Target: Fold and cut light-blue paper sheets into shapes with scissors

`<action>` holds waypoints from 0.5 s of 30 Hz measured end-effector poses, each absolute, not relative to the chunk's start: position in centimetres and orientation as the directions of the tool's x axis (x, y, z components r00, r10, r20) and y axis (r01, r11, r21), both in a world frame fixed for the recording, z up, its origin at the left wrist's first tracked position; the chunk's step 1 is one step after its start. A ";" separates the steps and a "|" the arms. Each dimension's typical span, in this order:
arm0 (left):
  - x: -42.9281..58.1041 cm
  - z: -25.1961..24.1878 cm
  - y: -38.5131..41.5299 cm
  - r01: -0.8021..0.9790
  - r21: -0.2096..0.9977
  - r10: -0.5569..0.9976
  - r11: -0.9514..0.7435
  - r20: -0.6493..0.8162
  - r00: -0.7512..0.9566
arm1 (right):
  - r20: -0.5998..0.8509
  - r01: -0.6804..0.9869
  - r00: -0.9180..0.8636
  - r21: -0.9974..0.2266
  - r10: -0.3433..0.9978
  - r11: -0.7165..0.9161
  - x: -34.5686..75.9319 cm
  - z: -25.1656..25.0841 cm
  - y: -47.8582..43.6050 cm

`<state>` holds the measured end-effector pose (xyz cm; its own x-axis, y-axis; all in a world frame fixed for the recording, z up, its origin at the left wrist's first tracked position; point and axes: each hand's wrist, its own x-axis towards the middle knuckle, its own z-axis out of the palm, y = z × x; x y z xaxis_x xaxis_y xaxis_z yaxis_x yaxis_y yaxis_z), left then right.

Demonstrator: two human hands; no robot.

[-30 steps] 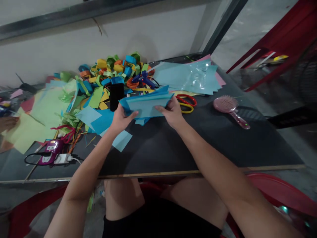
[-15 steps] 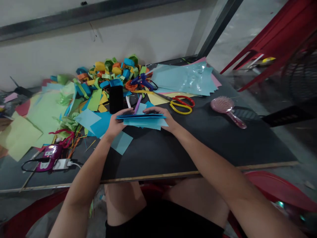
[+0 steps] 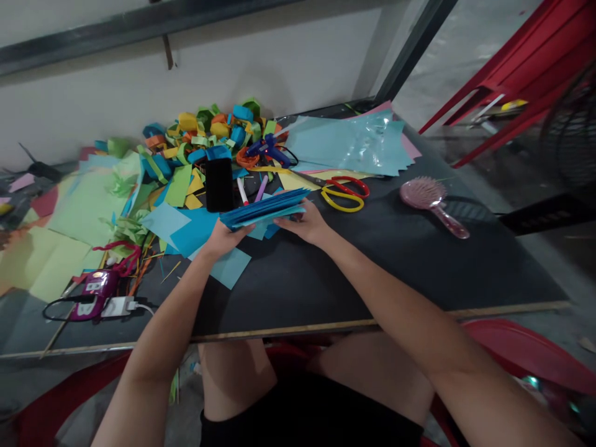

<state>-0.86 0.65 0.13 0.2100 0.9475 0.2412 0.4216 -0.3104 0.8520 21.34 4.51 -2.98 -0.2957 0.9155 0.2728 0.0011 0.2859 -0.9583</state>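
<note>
Between my hands is a stack of blue paper (image 3: 265,208), dark blue sheets with lighter blue ones on the near side, held up over the table and tilted with its right end higher. My left hand (image 3: 228,237) grips the left end, thumb along the near side. My right hand (image 3: 305,222) is closed on the right end, its far fingers partly hidden behind the paper. Beneath and to the left lie loose blue sheets (image 3: 193,231) and a pale blue square (image 3: 231,268). Just beyond the stack are a purple pen (image 3: 261,188) and a white marker (image 3: 242,191).
A black phone (image 3: 219,185), scissors (image 3: 344,194), a blue glue gun (image 3: 270,151) and a pink hairbrush (image 3: 433,202) lie on the dark table (image 3: 298,292). Behind are folded paper pieces (image 3: 200,133) and bagged blue sheets (image 3: 344,146). A purple corded device (image 3: 95,292) sits left.
The stack has gone from nearly level and edge-on to tilted, its right end raised and its sheet edges fanned slightly. My right hand has turned, and its thumb now shows on the near side.
</note>
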 end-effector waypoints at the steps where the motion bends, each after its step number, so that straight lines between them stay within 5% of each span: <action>1: -0.9 0.2 0.7 0.416 0.856 0.948 -0.306 0.232 0.219 | 0.280 0.044 -0.295 -0.951 0.914 0.305 21.5 -3.1 4.7; 4: -1.0 0.6 0.8 0.395 0.859 0.938 -0.326 0.242 0.248 | 0.315 0.119 -0.283 -0.926 0.906 0.358 21.7 -3.4 5.2; 10: -1.4 0.6 1.2 0.343 0.879 0.935 -0.330 0.255 0.246 | 0.316 -0.017 -0.328 -0.944 0.890 0.329 21.3 -3.0 4.9; 15: -1.4 0.1 1.0 0.414 0.845 0.941 -0.339 0.300 0.158 | 0.395 0.092 -0.296 -0.894 0.870 0.438 21.5 -2.9 4.8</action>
<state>-1.36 1.03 0.08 0.1579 0.9407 0.3002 0.4136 -0.3391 0.8450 21.51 4.80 -2.94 -0.2958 0.8696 0.3953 0.0922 0.4379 -0.8943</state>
